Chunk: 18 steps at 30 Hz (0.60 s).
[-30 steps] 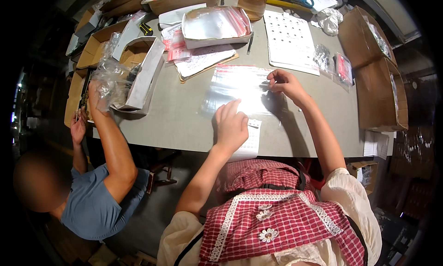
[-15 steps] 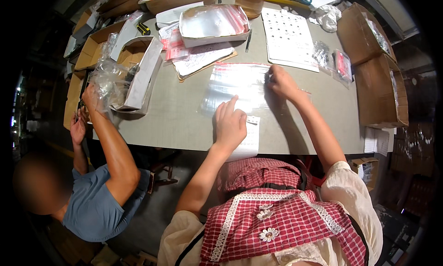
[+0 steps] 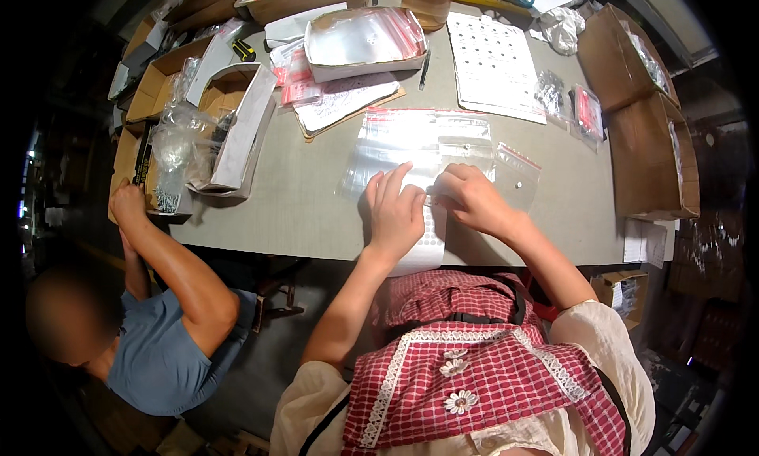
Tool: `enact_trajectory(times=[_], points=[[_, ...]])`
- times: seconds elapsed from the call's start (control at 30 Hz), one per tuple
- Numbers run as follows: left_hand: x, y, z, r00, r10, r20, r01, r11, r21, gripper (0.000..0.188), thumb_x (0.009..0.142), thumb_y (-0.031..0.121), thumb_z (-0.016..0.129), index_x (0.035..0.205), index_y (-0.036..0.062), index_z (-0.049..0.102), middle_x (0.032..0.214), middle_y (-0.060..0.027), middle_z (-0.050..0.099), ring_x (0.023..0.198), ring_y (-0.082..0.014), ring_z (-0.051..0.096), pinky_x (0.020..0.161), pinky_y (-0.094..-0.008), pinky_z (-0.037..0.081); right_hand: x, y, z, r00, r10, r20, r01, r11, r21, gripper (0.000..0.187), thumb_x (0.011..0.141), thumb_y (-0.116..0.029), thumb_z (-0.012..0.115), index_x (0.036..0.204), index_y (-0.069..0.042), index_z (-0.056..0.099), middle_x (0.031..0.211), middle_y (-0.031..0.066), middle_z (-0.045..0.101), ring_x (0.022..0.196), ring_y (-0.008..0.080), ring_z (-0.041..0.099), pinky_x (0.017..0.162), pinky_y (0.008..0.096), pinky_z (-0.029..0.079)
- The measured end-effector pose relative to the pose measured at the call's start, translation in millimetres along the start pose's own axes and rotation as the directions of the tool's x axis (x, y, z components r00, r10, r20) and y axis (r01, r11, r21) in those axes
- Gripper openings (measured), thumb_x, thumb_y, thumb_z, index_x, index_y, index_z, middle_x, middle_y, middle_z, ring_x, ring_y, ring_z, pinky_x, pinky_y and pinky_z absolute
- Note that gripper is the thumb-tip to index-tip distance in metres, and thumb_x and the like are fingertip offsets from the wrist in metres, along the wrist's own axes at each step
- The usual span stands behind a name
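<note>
My left hand [image 3: 394, 217] lies with fingers stretched out on a stack of clear zip bags [image 3: 395, 143] with red closures. Beside it, its fingers curled together, my right hand [image 3: 478, 199] meets the upper end of a white sheet of small round stickers [image 3: 431, 238]. Whatever its fingertips pinch is hidden. A small white round sticker [image 3: 466, 147] shows on the bag above my right hand. Another zip bag [image 3: 520, 167] lies to the right, also bearing a white dot. The sticker sheet reaches toward the table's near edge.
A white box of zip bags [image 3: 368, 49] stands at the back beside a pen [image 3: 425, 70]. A dotted paper sheet [image 3: 494, 64] lies behind my right hand. Cardboard boxes [image 3: 652, 155] line the right edge. At left, a co-worker's hand [image 3: 128, 203] is near an open white box [image 3: 245, 132].
My right hand has come from the bags' upper right corner down to the sticker sheet, uncovering a dotted bag. My left hand stays put. The co-worker's raised arm has lowered.
</note>
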<state>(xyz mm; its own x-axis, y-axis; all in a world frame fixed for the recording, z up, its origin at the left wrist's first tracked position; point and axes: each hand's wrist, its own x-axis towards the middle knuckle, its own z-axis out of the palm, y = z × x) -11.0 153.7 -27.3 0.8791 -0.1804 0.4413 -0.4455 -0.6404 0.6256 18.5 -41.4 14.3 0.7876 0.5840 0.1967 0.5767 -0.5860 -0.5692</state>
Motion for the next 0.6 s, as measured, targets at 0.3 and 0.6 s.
enact_trajectory(times=[0.3,0.6], points=[[-1.8,-8.6,13.0,0.991,-0.133,-0.019,0.133,0.991,-0.003,0.003,0.082,0.008,0.069,0.085,0.0060,0.068,0.132,-0.0129,0.062,0.125,-0.0322,0.054,0.113,-0.0496,0.028,3.8,-0.6,2.8,0.984,-0.176,-0.008,0.174,0.976,-0.131,0.019,0.079,-0.006,0.066,0.096,-0.005,0.058,0.103,0.0130,0.055,0.106,0.0344,0.053,0.099,0.0453,0.039],[-12.0,0.2,32.5,0.988,-0.043,0.151,0.026,0.993,0.112,0.008,0.085,0.011,0.064,0.085,0.0043,0.068,0.125,-0.0159,0.064,0.131,-0.0303,0.050,0.116,-0.0551,0.022,66.3,65.0,48.5,1.000,0.016,-0.027,-0.025,0.933,-0.358,0.023,0.092,-0.015,0.057,0.104,0.004,0.060,0.147,0.0190,0.044,0.143,0.0436,0.030,0.118,0.0605,0.019]])
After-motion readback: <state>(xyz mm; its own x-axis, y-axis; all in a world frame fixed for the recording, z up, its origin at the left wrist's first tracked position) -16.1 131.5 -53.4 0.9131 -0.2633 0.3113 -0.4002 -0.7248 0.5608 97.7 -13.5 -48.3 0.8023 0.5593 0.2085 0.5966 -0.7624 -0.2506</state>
